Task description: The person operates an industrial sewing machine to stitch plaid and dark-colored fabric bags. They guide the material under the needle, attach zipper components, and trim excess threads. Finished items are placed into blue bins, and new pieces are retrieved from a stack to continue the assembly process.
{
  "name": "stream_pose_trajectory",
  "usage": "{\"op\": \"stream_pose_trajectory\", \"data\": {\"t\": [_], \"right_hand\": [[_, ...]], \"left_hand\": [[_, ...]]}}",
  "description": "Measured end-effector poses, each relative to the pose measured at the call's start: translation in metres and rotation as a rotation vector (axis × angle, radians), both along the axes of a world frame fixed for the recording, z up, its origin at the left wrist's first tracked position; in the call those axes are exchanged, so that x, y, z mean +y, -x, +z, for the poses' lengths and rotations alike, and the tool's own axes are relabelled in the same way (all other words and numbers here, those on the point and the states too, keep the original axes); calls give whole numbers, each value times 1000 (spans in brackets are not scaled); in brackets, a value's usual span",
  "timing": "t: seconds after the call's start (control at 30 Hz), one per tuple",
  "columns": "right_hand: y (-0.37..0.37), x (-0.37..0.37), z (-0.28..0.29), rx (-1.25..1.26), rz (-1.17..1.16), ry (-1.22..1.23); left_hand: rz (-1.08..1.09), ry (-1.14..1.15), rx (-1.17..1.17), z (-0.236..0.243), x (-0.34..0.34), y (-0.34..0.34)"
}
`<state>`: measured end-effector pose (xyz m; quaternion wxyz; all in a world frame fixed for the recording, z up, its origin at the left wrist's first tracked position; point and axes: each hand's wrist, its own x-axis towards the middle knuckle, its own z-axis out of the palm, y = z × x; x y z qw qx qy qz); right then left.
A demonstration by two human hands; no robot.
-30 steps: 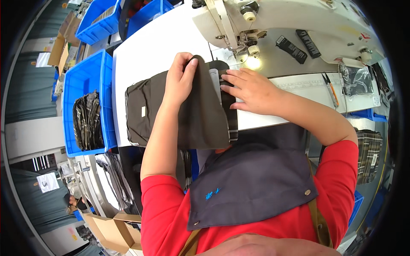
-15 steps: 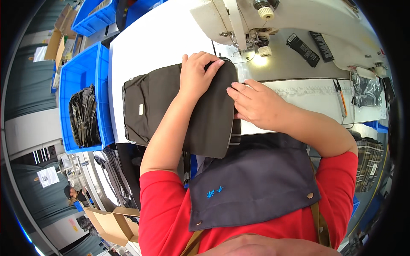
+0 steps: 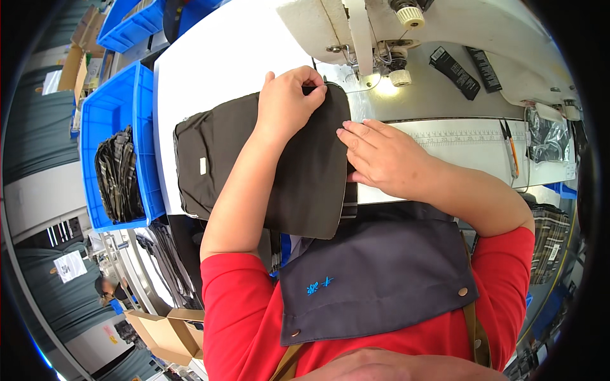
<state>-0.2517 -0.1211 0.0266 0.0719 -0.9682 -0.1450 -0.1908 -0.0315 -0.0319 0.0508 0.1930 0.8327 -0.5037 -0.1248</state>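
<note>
A dark brown sewn fabric piece with rounded corners and a small white label lies on the white table, partly over its front edge. My left hand is closed at its far edge, thumb and forefinger pinched on the cloth. At the right edge, my right hand has its fingertips on top and its thumb lower down by the rim, gripping the cloth. A strip of striped cloth shows beneath that edge. Just beyond the piece stands the sewing machine's needle area, lit by a small lamp.
On the left, a blue crate holds folded plaid cloth. Right of my hands lie a printed ruler strip, orange-handled snips and a clear plastic bag. Black labels rest under the machine arm.
The left hand has shifted slightly left and its fingers have curled tighter at the far edge. The fabric piece has moved a little left within view. The right hand stays nearly in place.
</note>
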Motion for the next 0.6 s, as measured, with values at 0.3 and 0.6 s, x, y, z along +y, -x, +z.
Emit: {"op": "stream_pose_trajectory", "data": {"t": [0.3, 0.6], "right_hand": [[-2, 5, -1, -35, 174, -43], [4, 12, -3, -130, 152, -39]], "left_hand": [[-63, 87, -18, -10, -1, -1], [-24, 64, -16, -8, 0, -2]]}}
